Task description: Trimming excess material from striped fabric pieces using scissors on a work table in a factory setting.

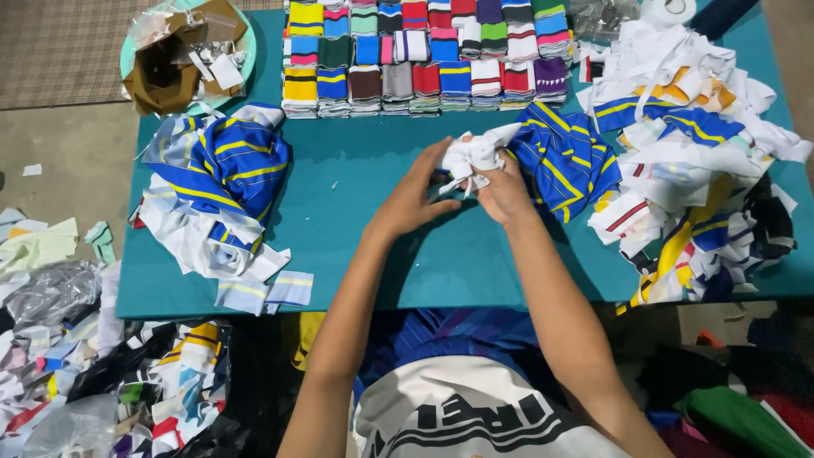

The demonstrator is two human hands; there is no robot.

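Cloth in hand: we held a bunched white piece of fabric (471, 158) just above the middle of the teal table (381, 254), between both hands.
Left hand: our left hand (413, 197) had its fingers curled onto the near left side of the white piece, gripping it.
Right hand: our right hand (506, 191) pinched the same piece from the right, fingers closed on the cloth — the fingertips themselves were partly buried in it.
Attached strip: a blue strip with yellow stripes (561, 157) trailed from the white piece toward the right, lying on the table.
Done so far: we judged the sorted work to be the neat rows of folded striped bands (424, 55) stacked along the far edge — many colours, side by side.
Left to do: a big tangle of white, blue and yellow scraps (695, 161) sat on the right, touching the blue strip, and another heap of blue and white cloth (216, 182) lay on the left; both looked unsorted, so we judged much remained.
Around: a tray with a brown paper bag (174, 59) stood at the far left corner, and loose scraps (102, 373) covered the floor beside us.
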